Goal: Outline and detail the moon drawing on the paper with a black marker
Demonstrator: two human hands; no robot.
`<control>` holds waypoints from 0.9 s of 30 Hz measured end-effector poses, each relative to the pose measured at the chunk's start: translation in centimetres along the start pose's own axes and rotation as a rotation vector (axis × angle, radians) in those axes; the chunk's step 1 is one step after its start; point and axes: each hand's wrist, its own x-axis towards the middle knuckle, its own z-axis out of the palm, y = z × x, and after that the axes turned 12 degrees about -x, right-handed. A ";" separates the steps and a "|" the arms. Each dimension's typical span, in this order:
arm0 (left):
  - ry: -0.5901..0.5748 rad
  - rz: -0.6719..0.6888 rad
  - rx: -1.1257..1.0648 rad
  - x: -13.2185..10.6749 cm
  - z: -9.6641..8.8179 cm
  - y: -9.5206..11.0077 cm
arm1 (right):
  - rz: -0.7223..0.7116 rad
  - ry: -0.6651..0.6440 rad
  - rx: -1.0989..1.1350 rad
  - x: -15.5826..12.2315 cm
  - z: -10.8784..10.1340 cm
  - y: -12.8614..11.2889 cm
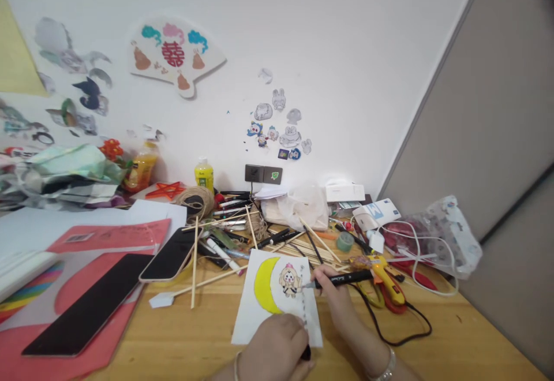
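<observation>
A sheet of white paper [255, 329] lies on the wooden table, bearing a yellow crescent moon [263, 288] and a small coloured cartoon figure [289, 280]. My right hand [335, 294] grips a black marker [346, 279], its grey tip touching or just above the paper at the figure's right side. A dotted grey line [304, 306] runs down the sheet beside the figure. My left hand [277, 346] rests with curled fingers on the paper's lower part. Between those fingers sticks out a small black marker cap [306, 353]; most of it is hidden.
Wooden sticks [194, 265], pens [223, 254] and twine [197, 199] clutter the table behind the paper. A phone [168, 257] and a dark tablet [86, 312] lie left. A yellow glue gun [387, 280] with a black cord lies right. Paper cutouts hang on the wall.
</observation>
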 end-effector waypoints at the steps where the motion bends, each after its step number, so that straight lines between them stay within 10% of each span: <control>1: -0.027 -0.005 0.041 0.0 -0.1 0.2 | -0.007 -0.020 -0.004 0.1 0.0 0.1; 13: -0.098 0.437 0.260 -0.8 -0.6 2.7 | -0.123 -0.301 -0.229 -0.1 0.2 1.0; 27: -0.303 0.188 0.267 -0.5 -0.3 3.9 | -0.150 -0.489 -0.329 -0.3 0.2 1.8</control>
